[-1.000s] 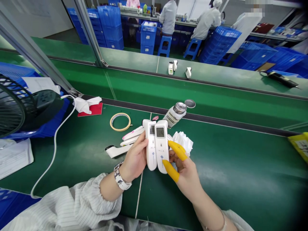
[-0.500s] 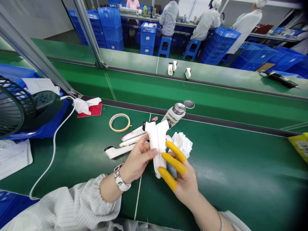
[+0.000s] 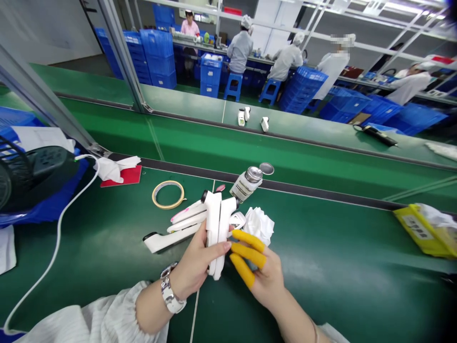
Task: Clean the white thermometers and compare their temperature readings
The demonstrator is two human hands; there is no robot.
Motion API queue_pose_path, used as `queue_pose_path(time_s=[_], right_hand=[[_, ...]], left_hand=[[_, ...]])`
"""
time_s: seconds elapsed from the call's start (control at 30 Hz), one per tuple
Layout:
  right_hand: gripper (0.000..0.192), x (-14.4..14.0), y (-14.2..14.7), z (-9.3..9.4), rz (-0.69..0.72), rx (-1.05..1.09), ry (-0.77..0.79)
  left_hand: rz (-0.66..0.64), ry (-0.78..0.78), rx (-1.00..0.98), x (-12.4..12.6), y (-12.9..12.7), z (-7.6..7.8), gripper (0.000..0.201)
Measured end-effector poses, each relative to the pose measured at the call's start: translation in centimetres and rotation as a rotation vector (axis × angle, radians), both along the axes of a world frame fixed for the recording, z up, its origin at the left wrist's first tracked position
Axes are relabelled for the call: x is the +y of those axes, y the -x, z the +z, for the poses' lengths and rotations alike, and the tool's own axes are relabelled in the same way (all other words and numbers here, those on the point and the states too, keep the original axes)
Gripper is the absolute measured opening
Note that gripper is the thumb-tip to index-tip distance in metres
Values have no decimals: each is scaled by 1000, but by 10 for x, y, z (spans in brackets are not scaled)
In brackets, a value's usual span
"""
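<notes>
My left hand [image 3: 194, 262], with a watch on its wrist, is wrapped round two white infrared thermometers [image 3: 216, 233] held upright side by side, their dark-tipped heads pointing outward at the top. Yellow finger cots cover three fingers of my right hand [image 3: 262, 269]. Those fingers are spread just right of the thermometers; whether a fingertip touches them I cannot tell. Behind my left hand several more white thermometers [image 3: 164, 241] lie on the green table, partly hidden. A crumpled white cloth [image 3: 259, 226] lies beyond my right fingers.
A dispenser bottle [image 3: 245, 185] with its lid up stands behind the thermometers. To the left are a tape roll [image 3: 168, 195], a red pad [image 3: 124, 177], a white cable [image 3: 59, 238] and a fan [image 3: 35, 176]. A yellow bin [image 3: 421, 231] sits at right. Co-workers sit beyond the belt.
The two thermometers have shifted from a spread V to nearly parallel, and my left thumb now reaches across both. My right fingers have come off their surface. The view has tilted up.
</notes>
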State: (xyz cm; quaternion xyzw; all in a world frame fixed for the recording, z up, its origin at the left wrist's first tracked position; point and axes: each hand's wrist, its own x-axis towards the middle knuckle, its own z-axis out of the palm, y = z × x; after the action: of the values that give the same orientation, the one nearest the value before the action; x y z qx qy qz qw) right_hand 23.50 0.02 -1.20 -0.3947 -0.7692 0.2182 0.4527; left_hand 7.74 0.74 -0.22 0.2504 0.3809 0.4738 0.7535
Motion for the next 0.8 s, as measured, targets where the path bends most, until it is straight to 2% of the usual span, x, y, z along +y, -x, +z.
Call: queue_pose_path(time_s=[0.1,0.2,0.3,0.4,0.47,0.53,0.6,0.67,0.7,0.8], right_hand=[[34,12,-18,-7,-216,-82,0],[43,30,-38,-21,-355,-273,116],[52,45,-53,-36,-385,-410,193],[30,47,-52,-35,-373,-360,220],[18,38,-39,-24,-449,-196,159],[16,24,-20,-11,-480,20,28],[26,11,-1,-2,-311,82,-107],[28,5,8,1,-176,1,-178],[24,5,9,0,-188,-43,-191],[13,16,-8,-6,-399,-77,-223]], left_hand=[[-8,24,57,3,3,3,42],[-45,12,36,4,4,5,38],[-45,12,8,3,4,4,35],[-52,60,-34,1,3,2,35],[-64,95,-49,0,2,0,39],[-91,92,-33,-2,0,0,45],[-140,48,3,-4,-2,-1,51],[-231,-5,71,-6,-4,-3,53],[-286,-18,106,-6,-5,-4,52],[-441,0,160,-8,-5,-5,53]])
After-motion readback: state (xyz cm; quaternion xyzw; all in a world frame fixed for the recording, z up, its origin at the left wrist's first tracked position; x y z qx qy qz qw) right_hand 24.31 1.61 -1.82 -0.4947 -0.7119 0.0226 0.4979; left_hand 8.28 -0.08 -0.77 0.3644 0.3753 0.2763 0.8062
